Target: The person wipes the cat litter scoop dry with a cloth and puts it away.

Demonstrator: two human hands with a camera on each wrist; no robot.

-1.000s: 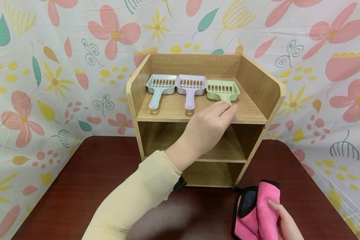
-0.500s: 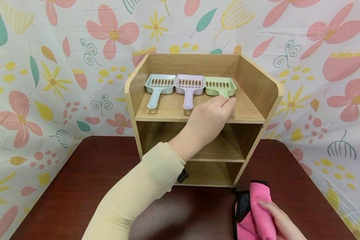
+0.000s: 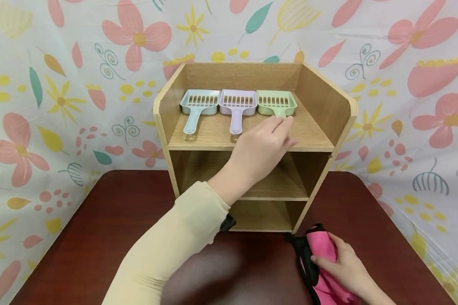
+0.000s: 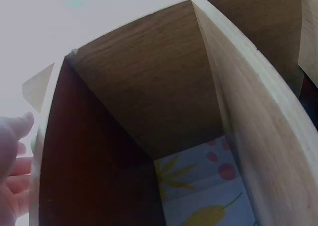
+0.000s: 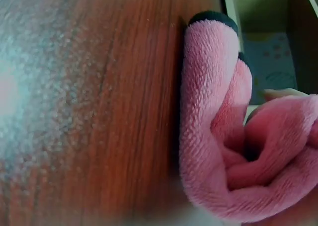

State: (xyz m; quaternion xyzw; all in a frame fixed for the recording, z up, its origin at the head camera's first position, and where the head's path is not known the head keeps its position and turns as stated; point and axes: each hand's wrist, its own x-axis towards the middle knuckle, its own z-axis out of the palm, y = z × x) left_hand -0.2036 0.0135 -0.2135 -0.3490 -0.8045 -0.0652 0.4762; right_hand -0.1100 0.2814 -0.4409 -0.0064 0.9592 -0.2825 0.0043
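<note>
Left hand pinches green litter scoop handle on top shelf; right hand grips pink cloth; lifting scoop clear seems next.

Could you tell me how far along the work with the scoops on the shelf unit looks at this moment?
Done: the blue scoop and purple scoop lie side by side on the top shelf, handles forward. In hand: the left hand is at the green scoop's handle, which sits in line with the others. The right hand grips a pink cloth on the table. Left: letting go; the lower shelves look bare.
</note>
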